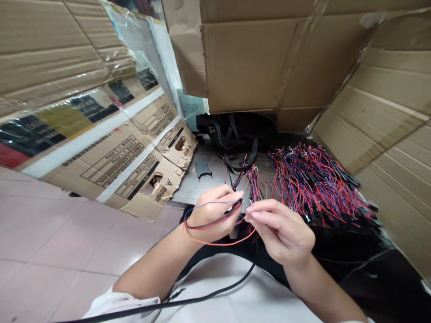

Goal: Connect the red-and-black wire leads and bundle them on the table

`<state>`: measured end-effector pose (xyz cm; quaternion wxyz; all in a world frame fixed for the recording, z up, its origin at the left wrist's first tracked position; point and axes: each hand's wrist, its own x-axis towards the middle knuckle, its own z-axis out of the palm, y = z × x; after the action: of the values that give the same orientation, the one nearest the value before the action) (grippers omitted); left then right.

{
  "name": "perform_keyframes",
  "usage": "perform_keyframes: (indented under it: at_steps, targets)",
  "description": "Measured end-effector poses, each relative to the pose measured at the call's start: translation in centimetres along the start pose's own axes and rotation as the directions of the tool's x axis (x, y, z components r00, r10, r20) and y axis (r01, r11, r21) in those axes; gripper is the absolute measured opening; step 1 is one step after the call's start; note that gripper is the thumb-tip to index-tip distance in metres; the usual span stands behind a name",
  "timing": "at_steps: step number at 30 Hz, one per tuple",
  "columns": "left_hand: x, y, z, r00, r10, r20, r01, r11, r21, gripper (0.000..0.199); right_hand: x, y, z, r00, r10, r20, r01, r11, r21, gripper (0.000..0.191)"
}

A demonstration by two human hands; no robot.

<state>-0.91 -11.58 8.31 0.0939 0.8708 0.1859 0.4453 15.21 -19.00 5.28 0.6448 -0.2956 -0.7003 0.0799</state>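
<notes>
My left hand (215,213) is closed round a small bunch of thin wires (220,243), red, black, blue and orange, which loop back over its wrist. Close by on the right, my right hand (281,226) pinches the end of the orange wire between thumb and fingers; the tip is too small to make out. Behind the hands, a narrow bundle of red, blue and black wires (255,181) lies on the table and hangs over its front edge. A large pile of similar wires (313,184) covers the right side.
A dark table (188,190) carries a small grey plastic part (203,169) and a black bag (249,128) at the back. Cardboard walls (249,67) stand around it. A black cable (205,297) crosses my lap.
</notes>
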Motion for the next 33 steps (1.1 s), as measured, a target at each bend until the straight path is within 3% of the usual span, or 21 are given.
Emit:
perform_keyframes:
  at_steps: [8,14,23,33]
  targets:
    - [-0.3,0.3,0.2,0.997,-0.031,-0.066,0.024,0.994,-0.106,0.026,-1.0,0.0,0.9,0.994,-0.075,-0.078,0.063,0.987,-0.146,0.049]
    - [-0.3,0.3,0.2,0.998,0.014,-0.068,-0.015,1.000,-0.023,0.026,-1.4,0.0,1.2,0.974,-0.133,-0.182,0.095,0.974,-0.204,0.054]
    - [0.0,0.4,-0.2,0.993,0.114,0.001,-0.114,0.991,0.076,0.024,-1.7,0.7,1.4,0.968,-0.183,-0.172,0.155,0.974,-0.164,0.050]
    - [-0.1,0.6,0.3,0.982,0.182,-0.051,-0.175,0.978,0.115,0.026,-0.9,0.5,1.6,0.944,-0.269,-0.192,0.229,0.951,-0.207,0.039]
